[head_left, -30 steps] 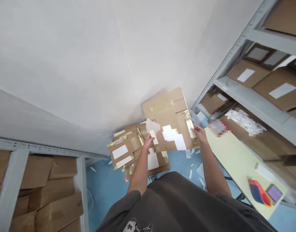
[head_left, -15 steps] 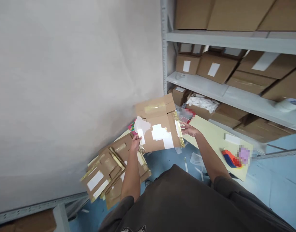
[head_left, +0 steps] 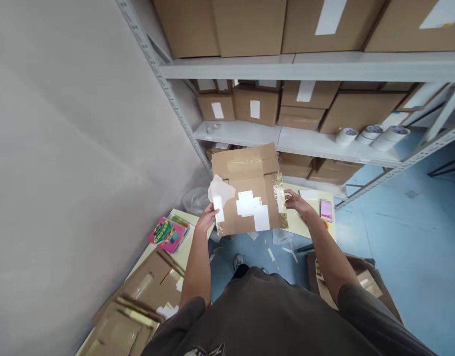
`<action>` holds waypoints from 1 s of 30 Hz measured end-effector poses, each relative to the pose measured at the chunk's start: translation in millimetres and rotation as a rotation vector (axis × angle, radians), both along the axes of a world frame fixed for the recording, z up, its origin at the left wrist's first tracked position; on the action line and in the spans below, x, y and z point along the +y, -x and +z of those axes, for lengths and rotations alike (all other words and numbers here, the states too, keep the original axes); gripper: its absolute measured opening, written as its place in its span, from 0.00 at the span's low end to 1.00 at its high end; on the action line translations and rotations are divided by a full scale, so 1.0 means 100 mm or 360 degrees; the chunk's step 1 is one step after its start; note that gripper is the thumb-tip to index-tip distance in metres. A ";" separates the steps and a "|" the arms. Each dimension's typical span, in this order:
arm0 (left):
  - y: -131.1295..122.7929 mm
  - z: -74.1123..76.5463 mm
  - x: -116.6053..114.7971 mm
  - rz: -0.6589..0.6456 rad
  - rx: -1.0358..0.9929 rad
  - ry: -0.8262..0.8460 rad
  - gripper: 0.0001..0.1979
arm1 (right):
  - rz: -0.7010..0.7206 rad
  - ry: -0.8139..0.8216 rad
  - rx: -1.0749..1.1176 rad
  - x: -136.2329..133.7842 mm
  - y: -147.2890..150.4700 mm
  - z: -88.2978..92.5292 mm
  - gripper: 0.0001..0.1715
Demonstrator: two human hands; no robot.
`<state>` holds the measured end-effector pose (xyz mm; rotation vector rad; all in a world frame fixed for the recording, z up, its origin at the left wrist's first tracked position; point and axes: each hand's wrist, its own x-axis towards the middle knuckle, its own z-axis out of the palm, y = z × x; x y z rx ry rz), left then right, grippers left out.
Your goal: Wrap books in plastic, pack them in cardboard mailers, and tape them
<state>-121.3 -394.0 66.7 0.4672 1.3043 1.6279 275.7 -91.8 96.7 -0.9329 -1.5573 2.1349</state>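
A flattened cardboard box [head_left: 246, 190] hangs in front of me, its upper flap spread out. White labels [head_left: 251, 205] and a torn whitish patch mark its face, and shiny tape runs along its edges. My left hand [head_left: 208, 216] grips the lower left edge with the thumb on the front. At the right edge, my right hand [head_left: 295, 201] is closed on the cardboard, its fingers partly behind it. Both arms reach forward with the sheet between them.
More flattened boxes [head_left: 146, 282] lie piled on a pale table at lower left, beside bright books [head_left: 170, 234]. Ahead, a metal shelf [head_left: 246, 132] carries cartons and tape rolls [head_left: 372, 133]. Paper scraps litter the blue floor. An opened carton [head_left: 376, 291] stands at lower right.
My view has turned to the right, bringing more of the shelf and floor into sight. The cardboard box stays between both hands and now appears in front of the shelf.
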 end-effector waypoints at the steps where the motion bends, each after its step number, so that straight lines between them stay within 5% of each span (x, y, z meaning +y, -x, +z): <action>1: 0.04 0.00 0.14 -0.0080 0.0007 0.0009 0.35 | -0.0041 -0.0002 0.0004 0.02 -0.07 -0.03 0.40; 7: 0.35 -0.08 0.80 -0.0462 -0.0007 0.0133 0.35 | -0.0275 0.0020 0.0016 -0.04 -0.23 -0.17 0.37; 13: 0.73 -0.30 1.17 -0.0660 -0.0056 0.0214 0.32 | -0.0391 0.0130 -0.0084 -0.17 -0.07 -0.26 0.37; 21: 0.94 -0.51 1.40 -0.0644 -0.0037 0.0377 0.34 | -0.0467 0.0205 -0.0171 -0.17 0.21 -0.45 0.38; 30: 0.76 -0.33 1.42 -0.0528 0.0019 0.0395 0.31 | -0.0510 0.0106 -0.0371 0.27 0.18 -0.76 0.39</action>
